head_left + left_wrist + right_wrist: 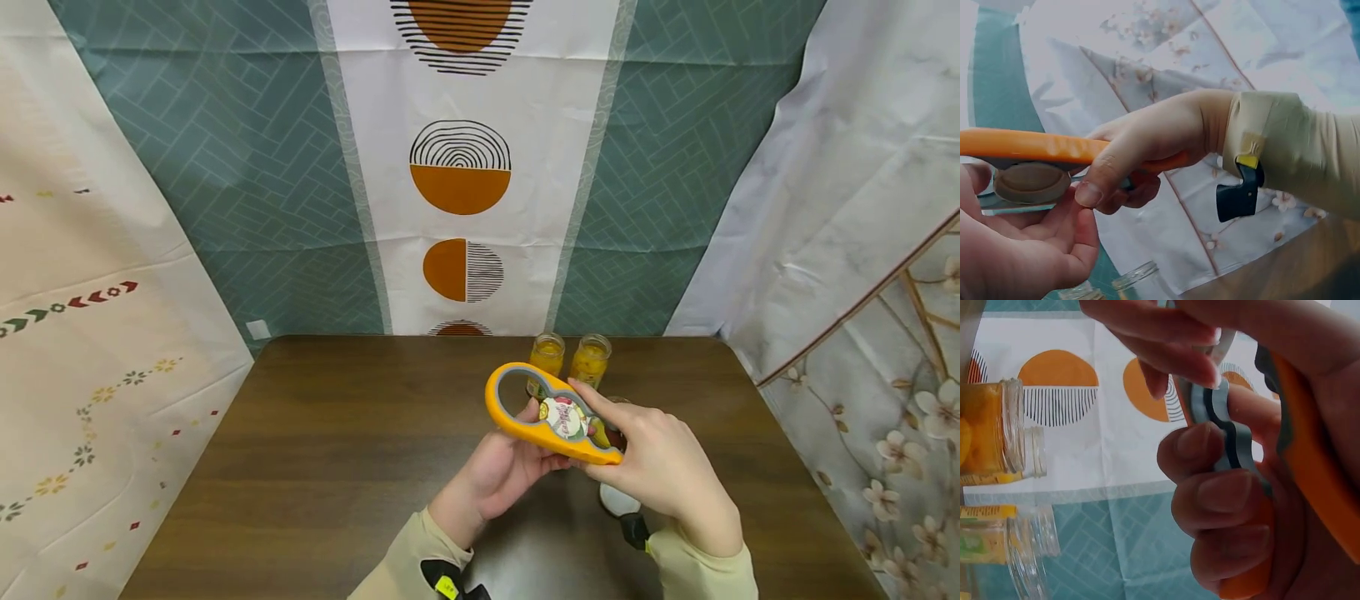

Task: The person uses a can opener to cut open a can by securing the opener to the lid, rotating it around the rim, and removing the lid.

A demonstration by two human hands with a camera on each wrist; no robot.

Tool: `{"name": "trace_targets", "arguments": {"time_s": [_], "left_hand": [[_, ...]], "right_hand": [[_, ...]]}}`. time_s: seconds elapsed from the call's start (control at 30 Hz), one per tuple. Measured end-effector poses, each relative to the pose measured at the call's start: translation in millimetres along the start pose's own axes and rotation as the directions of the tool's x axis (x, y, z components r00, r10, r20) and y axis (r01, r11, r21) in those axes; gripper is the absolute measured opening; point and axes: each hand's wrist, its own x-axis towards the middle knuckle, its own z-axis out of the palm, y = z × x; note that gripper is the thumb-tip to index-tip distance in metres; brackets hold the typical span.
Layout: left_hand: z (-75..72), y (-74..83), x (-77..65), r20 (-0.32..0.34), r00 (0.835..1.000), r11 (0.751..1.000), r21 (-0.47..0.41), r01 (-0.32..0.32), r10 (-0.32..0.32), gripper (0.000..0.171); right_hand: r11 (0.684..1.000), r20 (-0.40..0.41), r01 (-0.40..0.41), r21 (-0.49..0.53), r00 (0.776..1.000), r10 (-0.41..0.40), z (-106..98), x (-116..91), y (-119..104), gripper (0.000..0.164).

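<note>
An orange jar opener (543, 437) with grey-lined round openings is raised above the table. My right hand (667, 454) grips its right end, fingers curled round the handle in the right wrist view. In the opener's middle opening sits a jar lid (564, 417) with a printed white top. From below, my left hand (498, 475) holds the lid, thumb on one side and fingers on the other. The lid's brownish underside (1032, 182) shows in the left wrist view. Behind the opener stand two lidless glass jars, one left (547, 354) and one right (591, 360), with yellow contents.
Partly hidden by my right hand is a dark reddish thing (617, 438), perhaps another jar. A white round thing (619, 500) shows below that hand. The brown wooden table (337, 467) meets a patterned cloth (465, 108) at its back edge.
</note>
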Motion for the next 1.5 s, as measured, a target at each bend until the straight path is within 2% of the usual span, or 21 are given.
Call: {"name": "trace_targets", "arguments": {"time_s": [0.2,0.53,0.67,0.83,1.07,1.2,1.33,1.4,1.5], "left_hand": [[-1.4,-2.6,0.8,0.069,0.997,0.995,-0.081,0.051,-0.045,0.063],[-4.0,-6.8,1.5,0.105,0.993,0.982,-0.178,0.067,-0.048,0.067],[-4.3,-7.5,0.1,0.098,0.994,0.974,-0.213,0.073,-0.053,0.069],[-2.4,-7.7,-0.2,0.093,0.995,0.979,-0.196,0.060,-0.042,0.066],[0.3,-8.8,-0.2,0.129,0.992,0.979,-0.199,0.033,-0.007,0.066],[0.4,-8.0,-1.3,0.130,0.991,0.978,-0.204,0.047,-0.021,0.072],[-0.7,-6.8,-2.8,0.117,0.992,0.979,-0.192,0.073,-0.051,0.074],[-1.5,-7.3,-3.1,0.135,0.990,0.982,-0.175,0.074,-0.051,0.072],[-2.1,-9.4,-2.4,0.208,0.978,0.986,-0.159,0.057,-0.023,0.067]], "right_hand": [[1.000,0.015,0.012,0.001,1.000,-0.012,0.2,-1.5,1.1,0.096],[0.999,0.036,0.025,0.025,0.999,-0.026,1.6,-1.0,-0.7,0.093],[0.999,0.037,0.025,0.032,0.999,-0.026,1.9,-1.2,-1.7,0.092],[0.998,0.012,0.042,0.042,0.999,-0.042,1.6,-1.4,-2.8,0.093],[0.988,0.012,0.085,0.127,0.996,-0.088,-0.7,-0.7,-3.7,0.094],[0.983,0.014,0.113,0.148,0.993,-0.116,-0.8,0.1,-5.5,0.097],[0.975,-0.031,0.158,0.158,0.987,-0.155,-1.7,-0.1,-7.5,0.097],[0.971,-0.052,0.175,0.162,0.984,-0.168,-2.1,-0.6,-8.0,0.098],[0.962,-0.072,0.202,0.183,0.979,-0.192,-2.1,-1.2,-8.5,0.098]]}}
